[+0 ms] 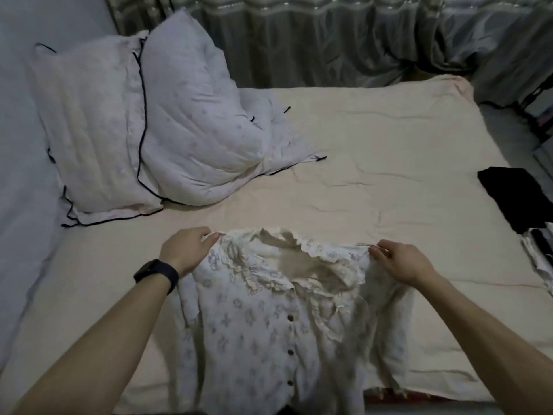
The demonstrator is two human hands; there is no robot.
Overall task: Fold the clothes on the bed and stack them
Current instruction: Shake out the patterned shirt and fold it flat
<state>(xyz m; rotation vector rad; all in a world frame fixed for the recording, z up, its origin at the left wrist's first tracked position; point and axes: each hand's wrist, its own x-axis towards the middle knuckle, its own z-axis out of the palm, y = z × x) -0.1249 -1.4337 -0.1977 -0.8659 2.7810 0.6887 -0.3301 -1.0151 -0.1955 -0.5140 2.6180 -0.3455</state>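
White flower-printed blouse [263, 324] lies buttons-up on the bed [374, 175], its hem cut off below. The left hand [187, 247] and right hand [402, 262] each pinch a shoulder. Farther right, dark clothes [508, 199], perhaps stacked, leave the frame; pillows [143, 124] lie beyond.

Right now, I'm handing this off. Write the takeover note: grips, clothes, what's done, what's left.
The left grip pinches one shoulder of the floral shirt, and the right grip pinches the other.
The shirt is spread unfolded, buttons up, at the near edge of the bed.
A black garment and a light pile lie at the bed's right edge. I cannot tell whether they are folded.
Left to do: fold the shirt and stack it with those.
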